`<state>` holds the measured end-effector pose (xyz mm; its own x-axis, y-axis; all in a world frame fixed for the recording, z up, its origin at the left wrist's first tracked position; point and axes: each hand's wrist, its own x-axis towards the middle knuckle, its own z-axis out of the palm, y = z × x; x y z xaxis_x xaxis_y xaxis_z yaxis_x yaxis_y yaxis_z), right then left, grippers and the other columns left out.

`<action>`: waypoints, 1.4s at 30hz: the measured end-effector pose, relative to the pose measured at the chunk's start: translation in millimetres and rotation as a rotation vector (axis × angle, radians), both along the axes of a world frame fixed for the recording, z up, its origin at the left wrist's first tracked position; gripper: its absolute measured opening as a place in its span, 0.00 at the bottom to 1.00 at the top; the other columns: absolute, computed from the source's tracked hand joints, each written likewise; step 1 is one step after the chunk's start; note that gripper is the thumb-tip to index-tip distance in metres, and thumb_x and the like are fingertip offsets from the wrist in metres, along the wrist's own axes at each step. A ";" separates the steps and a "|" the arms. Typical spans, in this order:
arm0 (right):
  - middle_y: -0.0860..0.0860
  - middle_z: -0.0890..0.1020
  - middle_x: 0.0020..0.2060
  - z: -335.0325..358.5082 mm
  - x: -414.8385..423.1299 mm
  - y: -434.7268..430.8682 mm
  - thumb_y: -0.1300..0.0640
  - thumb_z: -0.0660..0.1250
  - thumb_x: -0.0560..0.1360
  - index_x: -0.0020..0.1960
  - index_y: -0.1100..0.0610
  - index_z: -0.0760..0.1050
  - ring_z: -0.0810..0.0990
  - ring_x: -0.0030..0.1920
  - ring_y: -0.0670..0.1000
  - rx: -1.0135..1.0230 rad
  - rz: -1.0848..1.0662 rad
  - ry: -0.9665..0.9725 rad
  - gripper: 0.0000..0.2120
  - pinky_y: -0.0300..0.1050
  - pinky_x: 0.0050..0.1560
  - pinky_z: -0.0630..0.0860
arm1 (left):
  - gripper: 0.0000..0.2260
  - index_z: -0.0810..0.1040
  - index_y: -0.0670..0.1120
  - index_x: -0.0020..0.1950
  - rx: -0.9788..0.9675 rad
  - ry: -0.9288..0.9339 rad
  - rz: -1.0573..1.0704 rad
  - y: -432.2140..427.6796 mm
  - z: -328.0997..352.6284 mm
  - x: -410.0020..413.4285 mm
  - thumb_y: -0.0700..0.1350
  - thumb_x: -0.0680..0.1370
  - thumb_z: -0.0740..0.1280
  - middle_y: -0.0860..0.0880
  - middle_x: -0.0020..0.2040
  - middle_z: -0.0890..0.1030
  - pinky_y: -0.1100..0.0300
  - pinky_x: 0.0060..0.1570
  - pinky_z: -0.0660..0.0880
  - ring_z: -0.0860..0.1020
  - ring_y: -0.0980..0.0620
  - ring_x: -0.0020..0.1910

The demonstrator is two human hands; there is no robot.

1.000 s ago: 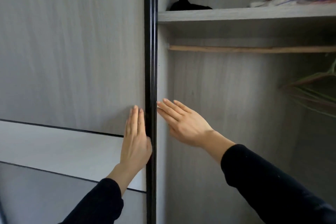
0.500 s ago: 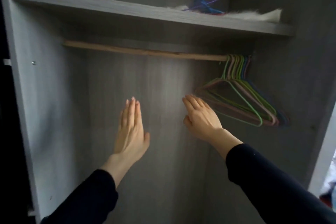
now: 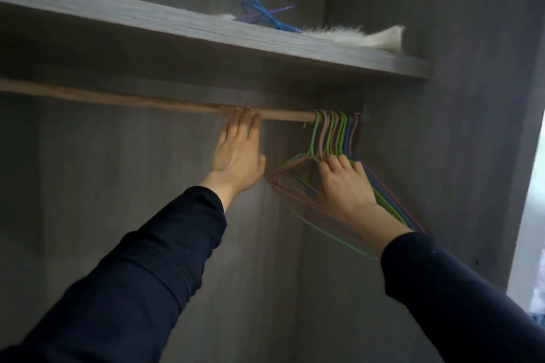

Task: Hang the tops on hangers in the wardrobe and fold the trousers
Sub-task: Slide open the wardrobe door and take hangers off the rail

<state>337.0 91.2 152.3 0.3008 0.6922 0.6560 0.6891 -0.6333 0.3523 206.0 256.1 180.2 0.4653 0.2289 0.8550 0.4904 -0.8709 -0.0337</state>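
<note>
Inside the open grey wardrobe a wooden rail (image 3: 118,99) runs under a shelf. Several thin wire hangers (image 3: 333,132) in green, pink and blue hang bunched at the rail's right end. My right hand (image 3: 343,186) is on the bunch just below the hooks, fingers curled over the hangers' shoulders. My left hand (image 3: 239,150) reaches up with straight fingers, its tips touching the rail left of the hangers. No tops or trousers are in view.
The shelf (image 3: 177,32) above carries loose blue and purple hangers (image 3: 259,13), a white furry item (image 3: 354,37) and something black at the far left. The wardrobe's right side wall (image 3: 472,127) stands close to the hangers. A bright gap shows at the right edge.
The sliding door went aside and the view moved right into the wardrobe. My right hand rose from empty air onto the hanger bunch; my left hand rose to the rail.
</note>
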 end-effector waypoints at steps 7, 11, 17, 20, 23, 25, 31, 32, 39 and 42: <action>0.57 0.77 0.61 21.6 16.0 28.3 0.60 0.59 0.77 0.65 0.61 0.69 0.69 0.63 0.58 -0.055 -0.074 -0.065 0.17 0.53 0.60 0.64 | 0.31 0.51 0.44 0.79 -0.035 -0.023 0.031 53.2 32.0 10.5 0.44 0.78 0.60 0.41 0.78 0.53 0.50 0.74 0.40 0.47 0.43 0.77; 0.57 0.80 0.57 24.9 22.1 43.9 0.62 0.58 0.77 0.62 0.61 0.70 0.76 0.60 0.58 -0.071 -0.105 -0.030 0.14 0.50 0.55 0.70 | 0.25 0.61 0.42 0.76 0.066 -0.080 -0.042 73.7 27.3 9.2 0.42 0.79 0.60 0.39 0.70 0.68 0.48 0.74 0.46 0.60 0.39 0.73; 0.59 0.81 0.51 34.9 16.2 58.2 0.53 0.65 0.74 0.51 0.59 0.74 0.80 0.53 0.62 0.159 0.038 0.241 0.10 0.48 0.42 0.70 | 0.20 0.68 0.41 0.73 0.098 -0.179 -0.100 78.7 23.8 16.5 0.42 0.80 0.61 0.38 0.65 0.73 0.47 0.73 0.49 0.66 0.38 0.69; 0.61 0.81 0.49 39.9 11.4 62.0 0.53 0.66 0.73 0.47 0.57 0.71 0.79 0.51 0.64 0.212 0.099 0.250 0.08 0.47 0.39 0.65 | 0.20 0.67 0.41 0.73 0.098 -0.177 -0.120 78.9 22.7 16.4 0.42 0.81 0.60 0.38 0.66 0.72 0.47 0.73 0.48 0.65 0.38 0.69; 0.62 0.80 0.49 42.2 8.8 65.8 0.56 0.64 0.73 0.47 0.59 0.70 0.79 0.50 0.65 0.240 0.160 0.350 0.07 0.48 0.39 0.68 | 0.21 0.65 0.42 0.74 0.077 -0.153 -0.116 78.0 24.8 13.6 0.43 0.81 0.59 0.39 0.68 0.71 0.49 0.73 0.46 0.64 0.39 0.71; 0.62 0.80 0.49 43.5 4.9 67.4 0.58 0.62 0.73 0.51 0.59 0.72 0.79 0.50 0.65 0.240 0.223 0.414 0.08 0.50 0.42 0.73 | 0.22 0.64 0.42 0.75 0.053 -0.129 -0.118 76.2 26.9 11.4 0.44 0.81 0.59 0.39 0.69 0.70 0.49 0.74 0.46 0.62 0.39 0.71; 0.59 0.81 0.53 39.9 -8.1 75.0 0.61 0.60 0.76 0.60 0.57 0.74 0.79 0.53 0.62 0.362 0.348 0.558 0.14 0.55 0.50 0.77 | 0.26 0.55 0.46 0.78 -0.017 0.014 -0.105 76.0 34.7 1.3 0.46 0.81 0.56 0.44 0.75 0.62 0.52 0.75 0.43 0.55 0.43 0.75; 0.59 0.81 0.53 38.2 -9.2 77.0 0.61 0.60 0.76 0.61 0.58 0.74 0.78 0.54 0.61 0.405 0.353 0.592 0.14 0.54 0.51 0.77 | 0.26 0.54 0.46 0.79 -0.015 0.044 -0.108 76.8 37.1 -1.6 0.45 0.81 0.56 0.45 0.76 0.61 0.53 0.75 0.43 0.55 0.44 0.76; 0.53 0.80 0.41 27.8 -25.5 83.4 0.61 0.62 0.77 0.48 0.55 0.75 0.78 0.43 0.54 0.664 0.468 0.777 0.05 0.44 0.41 0.70 | 0.30 0.47 0.45 0.79 -0.065 0.213 -0.117 76.1 41.9 -19.1 0.43 0.80 0.57 0.48 0.79 0.48 0.56 0.75 0.40 0.45 0.49 0.78; 0.56 0.82 0.40 31.1 -31.7 70.1 0.61 0.63 0.76 0.47 0.56 0.76 0.81 0.45 0.58 0.737 0.463 0.839 0.04 0.54 0.46 0.77 | 0.32 0.46 0.42 0.79 -0.093 0.172 -0.158 67.7 28.1 -26.0 0.43 0.79 0.58 0.45 0.79 0.45 0.54 0.76 0.40 0.42 0.48 0.78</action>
<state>305.3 161.3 183.4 0.6446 0.3895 0.6578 0.7449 -0.1264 -0.6551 179.9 323.8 208.3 0.6386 0.2155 0.7388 0.3416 -0.9396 -0.0213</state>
